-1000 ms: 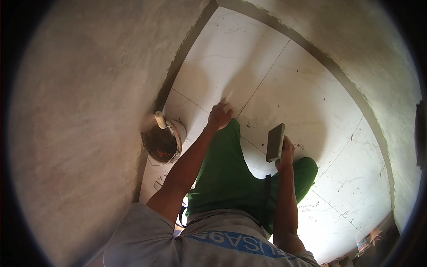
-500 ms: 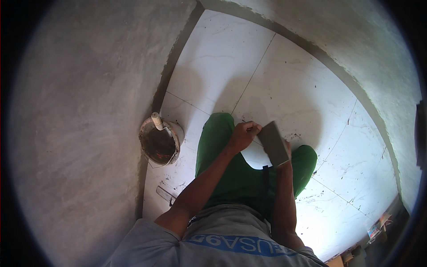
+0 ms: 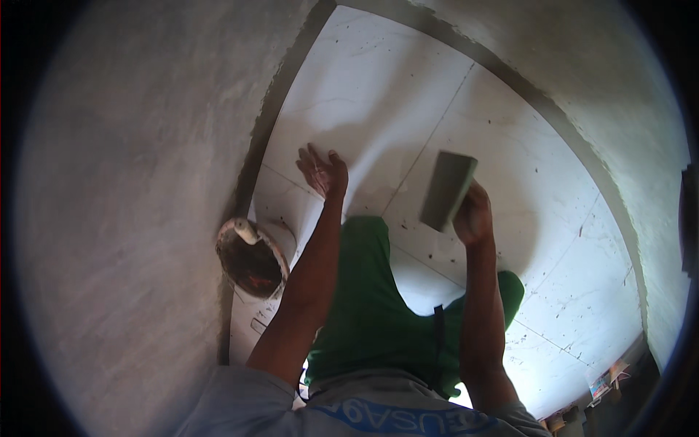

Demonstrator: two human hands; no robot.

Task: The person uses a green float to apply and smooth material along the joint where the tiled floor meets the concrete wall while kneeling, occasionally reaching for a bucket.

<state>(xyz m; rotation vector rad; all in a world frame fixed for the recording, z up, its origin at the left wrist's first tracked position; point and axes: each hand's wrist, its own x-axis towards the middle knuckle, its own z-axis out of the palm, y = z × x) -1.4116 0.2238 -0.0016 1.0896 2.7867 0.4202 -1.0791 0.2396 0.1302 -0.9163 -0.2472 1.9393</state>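
Note:
My right hand [image 3: 475, 213] grips a grey rectangular block [image 3: 447, 188] with a flat face and a paler, thick edge. It is held tilted above the floor in front of my right knee. Part of the grip is hidden behind the block, so I cannot tell whether it has a handle. My left hand [image 3: 323, 172] is empty, fingers spread, over the tiles near the left wall. Nearer to me, a bucket [image 3: 284, 237] holds dark wet-looking material, and a tool's pale wooden handle [image 3: 246, 231] sticks up at its rim.
White floor tiles [image 3: 386, 73] with dark crumbs lie before me. A grey wall [image 3: 138, 182] rises on the left, another [image 3: 611, 87] curves round the far right; darker bands run along their bases. A small metal frame [image 3: 258, 325] lies below the bucket. Assorted items [image 3: 608, 382] sit at lower right.
My left hand has left the block's edge, swung forward and left, and opened. The block has risen forward and turned in my right hand. The view has shifted slightly.

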